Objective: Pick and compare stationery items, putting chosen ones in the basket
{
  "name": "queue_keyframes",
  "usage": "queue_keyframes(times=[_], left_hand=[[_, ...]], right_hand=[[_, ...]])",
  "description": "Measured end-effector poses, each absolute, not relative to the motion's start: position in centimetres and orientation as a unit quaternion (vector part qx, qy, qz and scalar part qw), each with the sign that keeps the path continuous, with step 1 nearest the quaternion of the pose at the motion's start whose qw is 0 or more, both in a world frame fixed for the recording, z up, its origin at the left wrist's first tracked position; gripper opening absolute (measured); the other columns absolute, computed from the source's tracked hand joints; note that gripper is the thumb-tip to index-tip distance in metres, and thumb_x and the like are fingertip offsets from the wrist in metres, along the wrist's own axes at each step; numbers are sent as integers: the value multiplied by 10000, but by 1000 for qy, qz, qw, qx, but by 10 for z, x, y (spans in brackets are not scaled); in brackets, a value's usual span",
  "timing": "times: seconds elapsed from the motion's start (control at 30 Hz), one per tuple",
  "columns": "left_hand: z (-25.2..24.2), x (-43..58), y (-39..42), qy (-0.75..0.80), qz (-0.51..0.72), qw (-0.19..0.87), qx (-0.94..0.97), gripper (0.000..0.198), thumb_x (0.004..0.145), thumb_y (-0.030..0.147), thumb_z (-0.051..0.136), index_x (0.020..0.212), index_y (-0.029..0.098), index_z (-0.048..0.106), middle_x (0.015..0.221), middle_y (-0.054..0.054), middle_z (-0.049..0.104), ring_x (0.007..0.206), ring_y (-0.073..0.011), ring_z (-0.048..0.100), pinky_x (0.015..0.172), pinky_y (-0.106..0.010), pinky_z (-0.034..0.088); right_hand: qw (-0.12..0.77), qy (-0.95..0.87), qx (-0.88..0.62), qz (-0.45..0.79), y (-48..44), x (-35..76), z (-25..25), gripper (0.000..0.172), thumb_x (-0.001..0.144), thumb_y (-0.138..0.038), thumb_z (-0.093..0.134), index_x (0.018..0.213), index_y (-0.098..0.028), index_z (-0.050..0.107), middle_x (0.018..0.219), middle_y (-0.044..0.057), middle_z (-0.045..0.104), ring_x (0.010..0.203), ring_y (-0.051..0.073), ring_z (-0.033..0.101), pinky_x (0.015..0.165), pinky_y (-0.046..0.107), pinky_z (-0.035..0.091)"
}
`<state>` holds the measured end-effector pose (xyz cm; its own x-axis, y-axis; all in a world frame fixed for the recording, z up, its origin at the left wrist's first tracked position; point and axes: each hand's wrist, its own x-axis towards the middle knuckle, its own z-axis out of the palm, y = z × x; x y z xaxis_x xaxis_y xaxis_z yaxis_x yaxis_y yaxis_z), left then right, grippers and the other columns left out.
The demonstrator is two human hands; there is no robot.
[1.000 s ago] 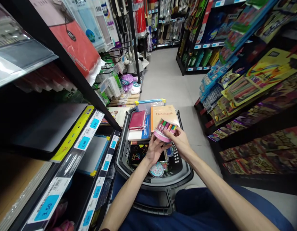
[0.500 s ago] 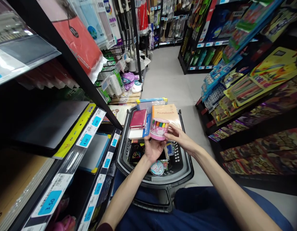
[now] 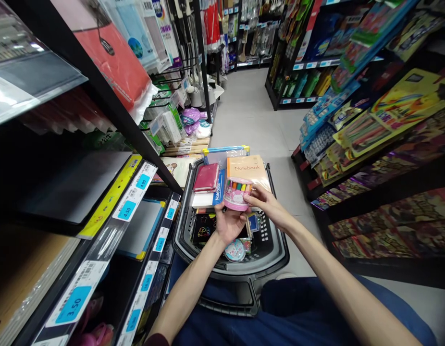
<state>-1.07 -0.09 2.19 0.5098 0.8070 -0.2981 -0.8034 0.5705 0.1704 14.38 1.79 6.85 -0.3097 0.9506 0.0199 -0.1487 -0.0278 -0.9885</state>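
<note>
A round, clear-sided pink tub of coloured sticks (image 3: 238,194), crayons or markers, is held between both hands above a black shopping basket (image 3: 276,242). My left hand (image 3: 229,223) supports it from below, its thumb up at the left side. With thumb and fingers, my right hand (image 3: 264,204) grips its right side. Behind the tub, an orange notebook (image 3: 246,168), a red notebook (image 3: 207,177) and a blue-and-white notebook (image 3: 218,188) rest in the basket. Lower down lie a black sheet with coloured drawings (image 3: 203,229) and a round light-blue item (image 3: 235,251).
Left of the basket stands a shelf with price tags (image 3: 132,204) and a grey board with yellow corners (image 3: 145,228). Hanging packs of pens (image 3: 366,129) line the right rack. Grey floor (image 3: 249,105) runs ahead between the shelves. The basket's handle (image 3: 229,307) lies toward my legs.
The tub has turned slightly in my hands, and my right thumb has shifted up onto its front. The whole view has moved a little; the basket contents look the same.
</note>
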Motion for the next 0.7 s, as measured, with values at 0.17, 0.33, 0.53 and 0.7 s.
queue_keyframes(times=[0.17, 0.33, 0.53, 0.7], left_hand=[[20, -11, 1, 162, 465, 870, 1, 598, 758, 426, 657, 1251, 101, 563, 1010, -140, 679, 907, -216, 635, 580, -194, 474], [20, -11, 1, 163, 471, 867, 3, 590, 764, 423, 655, 1272, 140, 555, 1037, -127, 677, 923, -226, 633, 590, -214, 472], [19, -9, 2, 164, 483, 860, 21, 575, 765, 419, 664, 1251, 128, 569, 1037, -129, 680, 933, -226, 633, 611, -213, 471], [18, -8, 1, 182, 488, 853, 34, 587, 774, 440, 655, 1271, 142, 557, 1024, -121, 689, 934, -231, 637, 621, -229, 465]], right_hand=[[451, -534, -374, 610, 21, 143, 66, 460, 848, -457, 704, 1221, -228, 563, 1249, 80, 621, 1172, 246, 566, 1050, 437, 418], [445, -531, -376, 616, 24, 143, 65, 477, 829, -481, 714, 1200, -219, 565, 1238, 91, 625, 1183, 253, 560, 1046, 442, 423], [441, -524, -378, 622, 23, 145, 64, 460, 852, -461, 693, 1215, -219, 547, 1242, 87, 624, 1081, 236, 610, 1001, 434, 460], [447, -524, -375, 621, 22, 146, 61, 458, 848, -462, 695, 1214, -226, 553, 1230, 82, 631, 1115, 238, 596, 995, 420, 461]])
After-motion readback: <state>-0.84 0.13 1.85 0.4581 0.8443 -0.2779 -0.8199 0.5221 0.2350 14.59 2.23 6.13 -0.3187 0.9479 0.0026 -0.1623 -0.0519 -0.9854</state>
